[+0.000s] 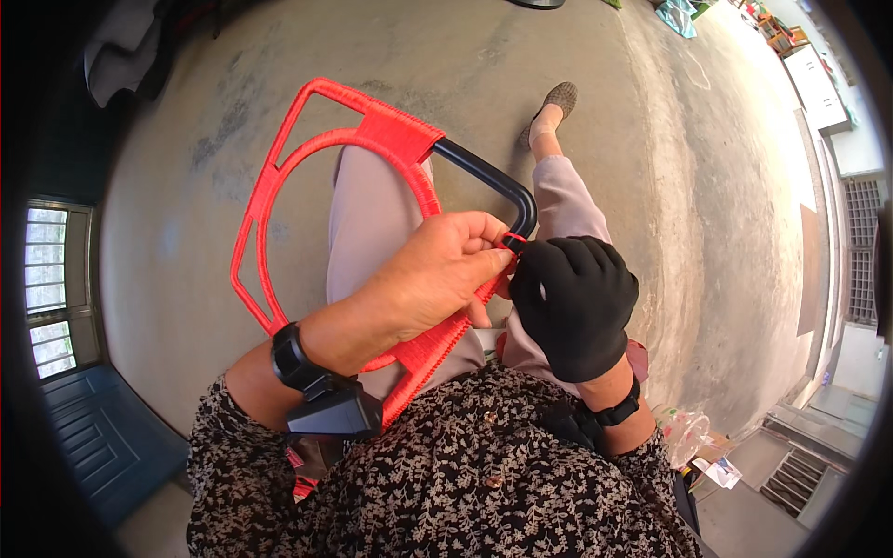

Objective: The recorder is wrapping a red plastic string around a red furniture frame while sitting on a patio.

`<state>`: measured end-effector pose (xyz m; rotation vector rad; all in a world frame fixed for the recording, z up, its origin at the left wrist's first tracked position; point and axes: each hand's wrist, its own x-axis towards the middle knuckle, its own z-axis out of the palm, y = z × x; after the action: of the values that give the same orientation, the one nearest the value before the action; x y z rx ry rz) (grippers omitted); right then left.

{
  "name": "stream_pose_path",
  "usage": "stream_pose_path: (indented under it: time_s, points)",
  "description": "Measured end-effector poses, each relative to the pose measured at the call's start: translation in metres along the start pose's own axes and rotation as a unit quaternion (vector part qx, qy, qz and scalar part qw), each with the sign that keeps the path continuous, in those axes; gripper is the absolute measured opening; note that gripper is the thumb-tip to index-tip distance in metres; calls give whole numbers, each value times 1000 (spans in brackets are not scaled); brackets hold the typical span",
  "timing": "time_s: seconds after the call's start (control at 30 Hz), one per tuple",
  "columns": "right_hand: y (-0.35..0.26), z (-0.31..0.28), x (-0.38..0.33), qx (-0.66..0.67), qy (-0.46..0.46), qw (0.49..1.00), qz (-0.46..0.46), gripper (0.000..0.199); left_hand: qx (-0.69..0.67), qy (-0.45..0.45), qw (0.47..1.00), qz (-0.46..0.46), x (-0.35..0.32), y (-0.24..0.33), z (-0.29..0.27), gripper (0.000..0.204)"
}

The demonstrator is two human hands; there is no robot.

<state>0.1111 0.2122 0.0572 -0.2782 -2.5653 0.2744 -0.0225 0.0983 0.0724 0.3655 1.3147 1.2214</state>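
Across my lap lies a tubular frame wrapped in red cord (395,126), a rounded loop inside an angular outer outline. A bare black bent tube (484,177) runs from its upper corner down toward my hands. My bare left hand (423,274) reaches over the frame, thumb and fingers pinched on a red cord (513,238) at the black tube's lower part. Right beside it, my right hand (579,302), in a black glove, is closed against the tube's lower part; what its fingers grip is hidden. A dark device is strapped on my left wrist.
A blue panelled door-like piece (112,446) lies at lower left by a barred window (51,270). Clear plastic packaging (684,432) sits beside my right hip. My outstretched foot in a woven shoe (558,100) rests on the concrete floor (698,214).
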Motion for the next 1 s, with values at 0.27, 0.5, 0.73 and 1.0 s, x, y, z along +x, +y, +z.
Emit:
stream_pose_path:
  time_s: [0.27, 0.5, 0.73, 1.0]
  points:
    - [19, -8, -34, 523, -212, 741, 363, 8, 188, 56, 958, 207, -3, -37, -1, 19]
    - [18, -8, -21, 525, -269, 662, 462, 20, 417, 191, 829, 320, 11, -66, 10, 31]
    - [11, 7, -29, 494, -226, 713, 444, 17, 420, 178, 829, 325, 12, -70, 8, 31]
    - [20, 17, -39, 323, -209, 873, 298, 9, 373, 218, 847, 308, 18, -81, 12, 35]
